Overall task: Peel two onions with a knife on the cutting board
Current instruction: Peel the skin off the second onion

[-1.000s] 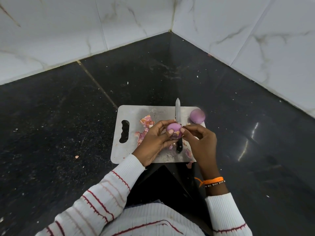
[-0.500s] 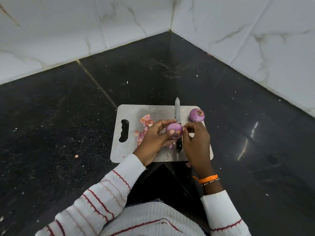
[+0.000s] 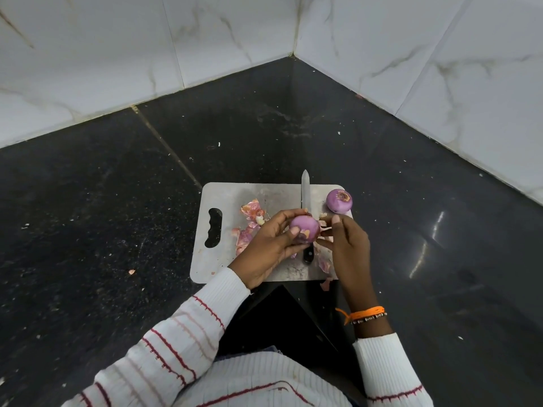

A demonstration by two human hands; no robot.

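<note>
A steel cutting board (image 3: 235, 195) lies on the black counter. My left hand (image 3: 270, 248) grips a purple onion (image 3: 304, 230) just above the board. My right hand (image 3: 345, 248) is right beside that onion, its fingertips pinching a small strip of onion skin (image 3: 324, 228) at the onion's right side. A knife (image 3: 305, 192) lies flat on the board with its blade pointing away from me; its black handle is partly hidden under the held onion. A second purple onion (image 3: 339, 201), cut end up, sits at the board's far right corner.
Loose pink skins (image 3: 249, 212) are scattered on the board left of my hands, and more lie by my right hand (image 3: 324, 264). One scrap (image 3: 326, 284) rests off the board's near edge. White marble walls (image 3: 411, 69) meet in a corner behind the counter (image 3: 117, 201).
My right hand's fingertips have drawn slightly right, away from the held onion. The far onion now shows its cut end.
</note>
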